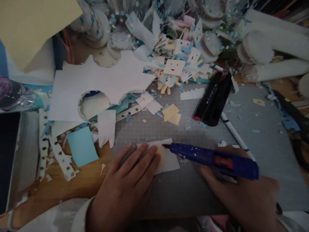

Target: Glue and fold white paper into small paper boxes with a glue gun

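Observation:
My left hand [135, 180] lies flat with its fingers stretched out, pressing on a small white paper piece [171, 161] on the grey cutting mat. In my right hand [243, 196] is a blue glue gun [205, 158] with a red part on its side. Its dark tip points left and sits over the paper, close to my left fingertips. A yellowish glow or stain shows on the paper between tip and fingers. My right fingers are partly hidden behind the tool. Yellow paper squares [172, 113] lie just beyond the paper.
Behind the mat [263, 180] is a heap of small paper figures [173, 68] with drawn faces. Black markers [214, 100] lie to the right. A cut white sheet [65, 96], a blue paper square [82, 145] and a dark-screened device [9, 154] are on the left.

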`<state>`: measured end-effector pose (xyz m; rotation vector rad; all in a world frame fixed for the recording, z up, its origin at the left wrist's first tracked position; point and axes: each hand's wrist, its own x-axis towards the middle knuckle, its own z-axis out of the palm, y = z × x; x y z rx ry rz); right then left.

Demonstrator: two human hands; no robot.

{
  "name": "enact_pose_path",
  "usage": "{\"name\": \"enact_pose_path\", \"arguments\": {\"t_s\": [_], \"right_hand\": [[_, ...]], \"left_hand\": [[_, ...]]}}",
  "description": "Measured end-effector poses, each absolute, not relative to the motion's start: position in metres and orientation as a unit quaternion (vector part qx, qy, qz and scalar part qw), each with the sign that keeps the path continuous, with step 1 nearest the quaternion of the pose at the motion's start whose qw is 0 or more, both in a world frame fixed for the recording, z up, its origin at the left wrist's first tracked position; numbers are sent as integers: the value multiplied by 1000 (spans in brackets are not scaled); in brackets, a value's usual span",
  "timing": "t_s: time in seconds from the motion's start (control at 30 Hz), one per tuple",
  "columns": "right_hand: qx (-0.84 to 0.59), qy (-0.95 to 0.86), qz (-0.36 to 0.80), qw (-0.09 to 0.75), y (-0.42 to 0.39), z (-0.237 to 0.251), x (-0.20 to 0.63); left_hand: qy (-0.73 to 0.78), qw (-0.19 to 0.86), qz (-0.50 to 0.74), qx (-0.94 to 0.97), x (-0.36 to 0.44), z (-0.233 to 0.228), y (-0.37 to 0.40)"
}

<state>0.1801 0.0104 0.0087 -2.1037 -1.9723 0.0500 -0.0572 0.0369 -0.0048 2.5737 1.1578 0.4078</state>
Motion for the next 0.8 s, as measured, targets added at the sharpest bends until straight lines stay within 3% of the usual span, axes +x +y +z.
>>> {"name": "enact_pose_path", "arguments": {"t_s": [0.8], "right_hand": [[-649,-748,-12,140,11,16,187]], "left_hand": [[381,128,127,907,-57,0,42]]}}
